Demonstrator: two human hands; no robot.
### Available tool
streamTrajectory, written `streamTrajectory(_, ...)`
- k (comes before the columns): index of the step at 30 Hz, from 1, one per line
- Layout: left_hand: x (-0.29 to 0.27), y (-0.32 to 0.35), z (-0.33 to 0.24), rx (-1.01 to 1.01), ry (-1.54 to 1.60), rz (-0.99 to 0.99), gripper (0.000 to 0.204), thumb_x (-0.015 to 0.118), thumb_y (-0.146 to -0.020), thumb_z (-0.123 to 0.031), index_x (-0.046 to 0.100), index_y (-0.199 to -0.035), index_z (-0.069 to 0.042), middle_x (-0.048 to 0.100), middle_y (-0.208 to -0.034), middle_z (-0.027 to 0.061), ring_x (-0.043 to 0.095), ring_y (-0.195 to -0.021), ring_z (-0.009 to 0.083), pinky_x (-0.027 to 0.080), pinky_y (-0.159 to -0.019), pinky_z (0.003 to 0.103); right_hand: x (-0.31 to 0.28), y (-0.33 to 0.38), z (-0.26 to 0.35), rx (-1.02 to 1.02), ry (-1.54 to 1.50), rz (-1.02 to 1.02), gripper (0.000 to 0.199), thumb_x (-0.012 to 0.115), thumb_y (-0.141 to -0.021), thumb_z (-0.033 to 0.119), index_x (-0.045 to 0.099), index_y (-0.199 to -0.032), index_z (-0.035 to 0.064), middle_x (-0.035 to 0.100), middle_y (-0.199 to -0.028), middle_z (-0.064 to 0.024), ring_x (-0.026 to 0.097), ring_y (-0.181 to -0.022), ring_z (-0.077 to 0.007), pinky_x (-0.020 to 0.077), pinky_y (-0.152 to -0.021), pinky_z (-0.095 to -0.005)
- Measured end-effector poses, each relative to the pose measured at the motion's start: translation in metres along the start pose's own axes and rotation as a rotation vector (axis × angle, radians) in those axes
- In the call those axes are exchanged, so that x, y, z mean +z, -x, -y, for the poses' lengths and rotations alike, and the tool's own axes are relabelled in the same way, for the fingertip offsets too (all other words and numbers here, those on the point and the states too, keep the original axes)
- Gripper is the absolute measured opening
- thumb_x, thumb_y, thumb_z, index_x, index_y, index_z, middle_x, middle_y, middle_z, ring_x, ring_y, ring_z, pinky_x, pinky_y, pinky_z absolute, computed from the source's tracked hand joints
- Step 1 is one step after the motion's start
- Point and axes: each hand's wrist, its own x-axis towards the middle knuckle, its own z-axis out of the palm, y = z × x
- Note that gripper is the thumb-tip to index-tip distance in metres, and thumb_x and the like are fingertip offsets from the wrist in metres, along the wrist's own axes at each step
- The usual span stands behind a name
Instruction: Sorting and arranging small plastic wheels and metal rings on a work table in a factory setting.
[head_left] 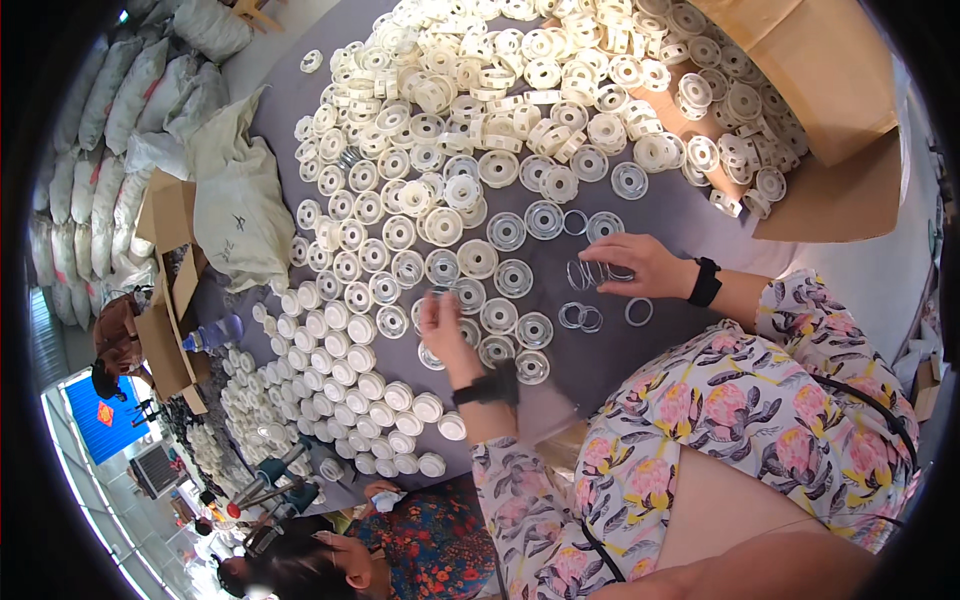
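My right hand (645, 262) is closed around several thin, shiny metal rings (590, 274), fanned in a row beyond the fingertips. Loose on the grey cloth beside it lie a single ring (638, 312), an overlapping group of rings (580, 317) and another ring (575, 222). My left hand (445, 325) reaches over round white plastic parts with centre holes, its fingers pinched together. At its fingertips shows what looks like one metal ring (442, 290). Nearby parts, such as this round part (513, 278), have a shiny ring on top; farther ones look plain white.
A big heap of white round parts (540, 75) covers the table's far side, spilling from a cardboard box (830, 190) at far right. Rows of white caps (350, 385) stand at left. A person in a floral top (430, 540) sits at lower left. White sacks (235, 190) lie beyond.
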Motion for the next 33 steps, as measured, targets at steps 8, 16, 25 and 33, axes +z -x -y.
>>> streamTrajectory(8,-0.034,-0.141,-0.049,0.460,-0.902,-0.202,0.045,0.070,-0.073,-0.012,0.054,-0.113,0.003,0.054,-0.105,0.0162,0.055,-0.086,0.0225,0.047,-0.074,0.031,0.010,0.015,0.000,0.133,-0.055,0.055,0.046,0.070,-0.073,0.019,0.054,-0.115,0.0097,0.059,-0.098,-0.0080,0.060,-0.080,-0.0221,0.0510,-0.069,-0.0307)
streamTrajectory(16,0.050,-0.100,-0.048,0.211,-0.651,0.202,0.038,0.070,-0.073,-0.010,0.058,-0.107,-0.001,0.057,-0.105,0.0113,0.055,-0.092,0.0195,0.046,-0.077,0.032,0.019,-0.001,-0.021,0.734,-0.665,-0.022,0.044,0.066,-0.079,0.016,0.052,-0.120,0.0060,0.059,-0.095,-0.0016,0.057,-0.077,-0.0106,0.0478,-0.063,-0.0236)
streamTrajectory(25,0.077,0.011,-0.033,-0.108,-0.184,0.797,0.032,0.060,-0.080,0.002,0.054,-0.112,0.001,0.062,-0.098,0.0071,0.059,-0.089,0.0118,0.048,-0.077,0.024,0.047,-0.042,-0.016,0.963,-1.141,0.014,0.032,0.054,-0.089,0.024,0.054,-0.118,0.0093,0.061,-0.090,0.0001,0.057,-0.075,-0.0076,0.0449,-0.059,-0.0206)
streamTrajectory(33,0.074,0.001,-0.025,0.153,-0.665,0.871,0.033,0.067,-0.075,-0.004,0.058,-0.107,-0.003,0.061,-0.098,0.0069,0.060,-0.087,0.0163,0.048,-0.076,0.026,0.061,-0.049,-0.013,1.043,-1.167,0.099,0.027,0.059,-0.085,0.029,0.059,-0.106,0.0110,0.062,-0.086,0.0034,0.055,-0.072,-0.0056,0.0445,-0.058,-0.0215)
